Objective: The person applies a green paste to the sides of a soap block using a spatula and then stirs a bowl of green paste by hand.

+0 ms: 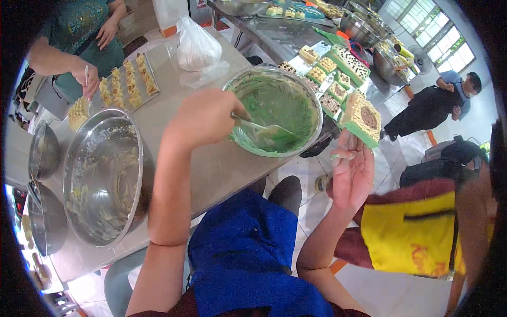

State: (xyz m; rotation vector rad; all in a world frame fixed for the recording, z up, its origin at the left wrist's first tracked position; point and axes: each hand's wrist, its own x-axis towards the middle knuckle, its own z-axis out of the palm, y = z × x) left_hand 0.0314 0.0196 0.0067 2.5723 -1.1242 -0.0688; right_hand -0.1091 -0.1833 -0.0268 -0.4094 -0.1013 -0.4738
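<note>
My left hand point(206, 117) grips the handle of a spatula point(273, 132), whose blade is smeared with green icing. The blade rests inside a large steel bowl point(321, 115) coated with green icing. On the raised fingers of my right hand point(352, 170), palm up, sits a small square cake point(361, 119) with piped cream-coloured icing, a brown round centre and green icing along its side. Icing is smeared on the fingers of that hand. Beyond the cake, several decorated cakes point(336, 91) stand on white boards, some edged in green.
A large smeared steel bowl point(105, 178) and smaller bowls point(44, 150) stand at left. A white plastic bag point(198, 47) lies behind. A co-worker's hand point(86, 77) holds a tool near a tray of pastries point(128, 81). A person in a yellow apron point(408, 233) is close at right.
</note>
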